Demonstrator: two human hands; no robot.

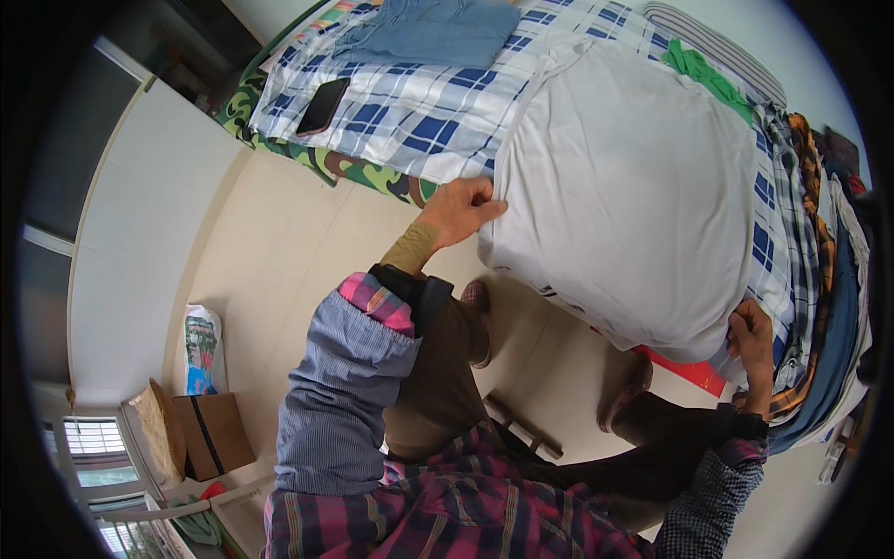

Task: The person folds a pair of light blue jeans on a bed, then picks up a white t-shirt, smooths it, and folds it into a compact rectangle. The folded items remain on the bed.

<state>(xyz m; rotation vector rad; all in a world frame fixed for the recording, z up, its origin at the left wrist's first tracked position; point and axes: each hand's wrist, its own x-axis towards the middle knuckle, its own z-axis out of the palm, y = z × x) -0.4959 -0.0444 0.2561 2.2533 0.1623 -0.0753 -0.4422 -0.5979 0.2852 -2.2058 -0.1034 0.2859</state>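
Observation:
A white knit shirt is spread across the near side of the bed, its lower part hanging over the edge. Dark print shows along its hanging part. My left hand pinches the shirt's left edge between thumb and fingers. At the lower right corner, my right hand grips the cloth with curled fingers. Beneath the shirt lies a blue-and-white checked sheet. Folded blue jeans rest on the sheet at the back, and a green cloth lies past the shirt's far right side.
A smartphone lies near the bed's left edge. Several garments are piled along the right. A red flat item shows under the shirt. On the floor at left are a cardboard box and a printed bag.

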